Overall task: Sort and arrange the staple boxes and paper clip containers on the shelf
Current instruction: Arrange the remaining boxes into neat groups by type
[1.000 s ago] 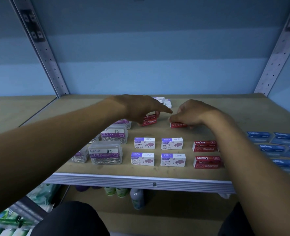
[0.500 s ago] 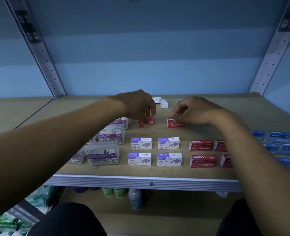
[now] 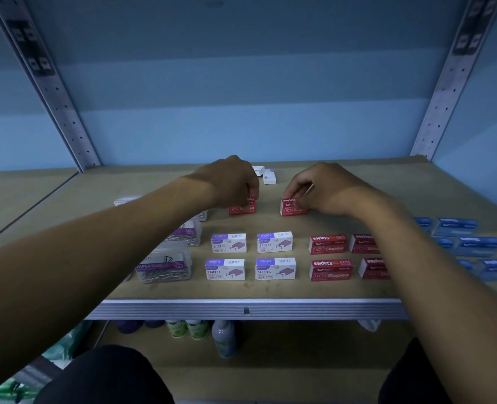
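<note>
On the wooden shelf (image 3: 270, 290) my left hand (image 3: 229, 182) grips a red staple box (image 3: 243, 208) from above. My right hand (image 3: 326, 188) pinches a second red staple box (image 3: 291, 207) beside it. Both boxes rest on the shelf in the third row back. In front lie several white-and-purple staple boxes (image 3: 229, 243) in a two-by-two block, and several red staple boxes (image 3: 327, 244) to their right. Clear paper clip containers (image 3: 164, 268) stand at the left, partly hidden by my left arm. Two small white boxes (image 3: 266, 174) lie near the back.
Blue boxes (image 3: 479, 246) lie in rows at the right end of the shelf. Perforated metal uprights (image 3: 52, 91) rise at both back corners. Bottles (image 3: 224, 338) stand on the lower shelf under the grey front edge (image 3: 247, 310).
My left hand has turned its red box from askew to square and set it level with the right-hand box. My right hand stayed on its red box.
</note>
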A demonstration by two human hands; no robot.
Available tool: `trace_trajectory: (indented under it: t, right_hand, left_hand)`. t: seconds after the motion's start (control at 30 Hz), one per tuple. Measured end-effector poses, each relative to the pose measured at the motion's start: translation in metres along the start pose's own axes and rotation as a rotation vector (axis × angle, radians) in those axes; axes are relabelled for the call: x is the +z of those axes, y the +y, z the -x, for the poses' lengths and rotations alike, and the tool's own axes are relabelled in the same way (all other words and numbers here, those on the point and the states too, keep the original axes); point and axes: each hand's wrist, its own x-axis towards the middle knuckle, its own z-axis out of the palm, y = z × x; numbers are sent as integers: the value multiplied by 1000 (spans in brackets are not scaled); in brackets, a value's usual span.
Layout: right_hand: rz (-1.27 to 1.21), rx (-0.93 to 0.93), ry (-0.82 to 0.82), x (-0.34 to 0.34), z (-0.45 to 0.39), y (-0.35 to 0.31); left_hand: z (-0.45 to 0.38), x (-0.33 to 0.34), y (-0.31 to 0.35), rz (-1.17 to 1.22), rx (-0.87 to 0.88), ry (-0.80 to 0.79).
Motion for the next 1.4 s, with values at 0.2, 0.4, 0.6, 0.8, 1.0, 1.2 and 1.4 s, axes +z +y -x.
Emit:
trace_trajectory:
  t: [0.2,0.4,0.6,0.8,1.0,1.2,1.4]
  right_hand:
    - [25,34,6,-18,15,10]
    - [42,74,24,-35,35,22]
    - [49,112,32,-47,52,38]
    - [40,132,25,-53,60,47]
    - [55,152,-10,-52,65,51]
    - [64,162,-30,-48,65,50]
    - [-16,123,33,-53,65,47]
  left_hand:
    - [-7,-3,30,74,4,18]
    - [-17,-2,66,117,42,4]
    - [-21,-2,89,119,107,3]
    - [-25,-1,103,107,174,13]
    - [-26,0,114,79,216,-18]
    - [-23,3,113,42,218,-33]
    - [-20,-2,100,77,172,-9]
